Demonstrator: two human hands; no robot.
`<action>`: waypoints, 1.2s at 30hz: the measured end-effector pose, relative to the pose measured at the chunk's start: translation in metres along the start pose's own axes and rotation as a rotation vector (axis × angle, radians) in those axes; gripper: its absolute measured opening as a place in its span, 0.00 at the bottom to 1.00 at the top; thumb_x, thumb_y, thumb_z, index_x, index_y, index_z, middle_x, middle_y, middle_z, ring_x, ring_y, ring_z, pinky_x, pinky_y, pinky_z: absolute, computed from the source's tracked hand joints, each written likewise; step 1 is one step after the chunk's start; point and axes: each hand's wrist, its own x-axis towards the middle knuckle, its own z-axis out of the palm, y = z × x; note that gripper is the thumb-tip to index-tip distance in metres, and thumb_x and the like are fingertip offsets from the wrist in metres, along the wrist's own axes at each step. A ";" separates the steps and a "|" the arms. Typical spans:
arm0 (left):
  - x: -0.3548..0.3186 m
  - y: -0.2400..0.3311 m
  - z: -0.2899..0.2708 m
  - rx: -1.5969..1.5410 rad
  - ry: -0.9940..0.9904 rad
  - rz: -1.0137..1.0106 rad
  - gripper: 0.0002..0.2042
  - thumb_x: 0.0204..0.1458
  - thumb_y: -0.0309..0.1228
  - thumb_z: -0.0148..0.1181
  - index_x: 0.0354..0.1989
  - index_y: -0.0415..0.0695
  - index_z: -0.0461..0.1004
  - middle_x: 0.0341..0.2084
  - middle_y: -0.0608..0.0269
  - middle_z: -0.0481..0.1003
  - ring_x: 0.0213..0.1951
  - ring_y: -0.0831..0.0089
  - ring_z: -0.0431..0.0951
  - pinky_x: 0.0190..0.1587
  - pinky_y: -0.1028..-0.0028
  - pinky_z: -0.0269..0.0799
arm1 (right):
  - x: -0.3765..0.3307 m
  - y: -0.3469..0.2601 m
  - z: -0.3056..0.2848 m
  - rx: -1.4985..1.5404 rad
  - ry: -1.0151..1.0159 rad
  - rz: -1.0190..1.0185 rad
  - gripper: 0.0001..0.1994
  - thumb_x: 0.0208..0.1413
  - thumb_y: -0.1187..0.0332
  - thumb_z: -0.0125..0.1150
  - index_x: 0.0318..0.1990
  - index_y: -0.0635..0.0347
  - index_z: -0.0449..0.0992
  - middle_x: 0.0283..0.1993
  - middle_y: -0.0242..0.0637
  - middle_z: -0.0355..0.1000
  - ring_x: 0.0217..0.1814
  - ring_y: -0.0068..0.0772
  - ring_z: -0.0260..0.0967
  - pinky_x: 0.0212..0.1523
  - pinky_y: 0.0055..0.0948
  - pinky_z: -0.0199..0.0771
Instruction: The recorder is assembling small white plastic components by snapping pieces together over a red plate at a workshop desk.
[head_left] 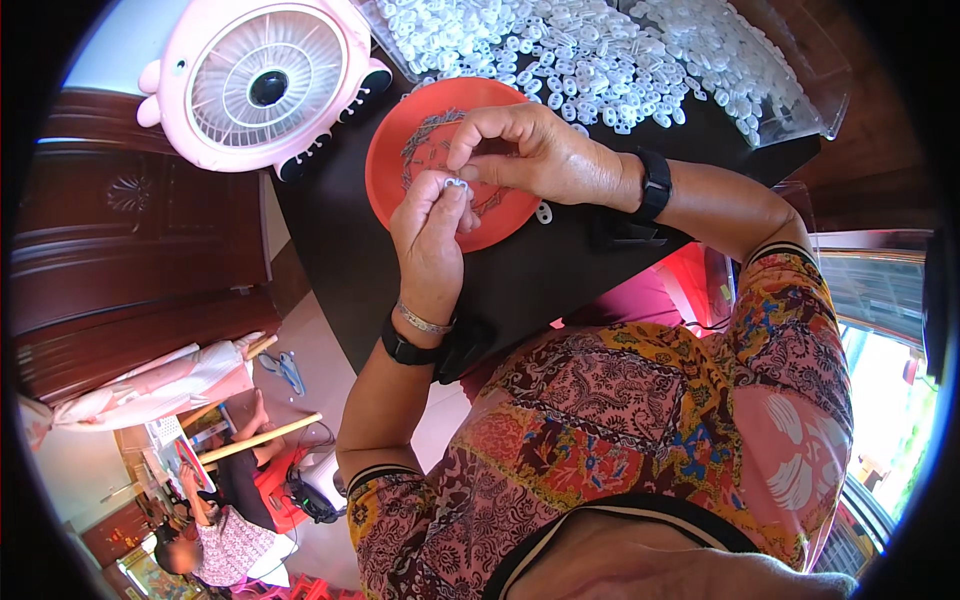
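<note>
The left hand (432, 225) pinches a small white piece (456, 185) between thumb and finger. The piece pokes up at its fingertips, over the red bowl (384, 185). The right hand (545, 158) is bent, with its thumb and pointing finger close to the piece. I cannot tell if it pinches a tiny thing too, because the tips hide it.

Under both hands, thin gray bits (422, 130) lie in the bowl. Past the right hand is a big heap of white pieces (610, 65). One loose white piece (544, 213) sits on the dark surface (540, 285), below the right hand and just beside the bowl.

To do this well, I think the left hand should pinch firmly, low on the piece, so its top is easy to reach. The right hand should be gentle and slow, using just its fingertips. It seems best to work right over the bowl, so a dropped bit lands inside.
</note>
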 end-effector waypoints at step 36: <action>0.010 -0.002 -0.018 0.043 0.010 -0.047 0.09 0.55 0.27 0.48 0.28 0.36 0.71 0.16 0.67 0.65 0.20 0.79 0.66 0.27 0.79 0.64 | 0.004 -0.024 -0.060 -0.294 0.073 0.132 0.09 0.60 0.71 0.53 0.43 0.67 0.74 0.37 0.30 0.73 0.42 0.17 0.69 0.45 0.19 0.69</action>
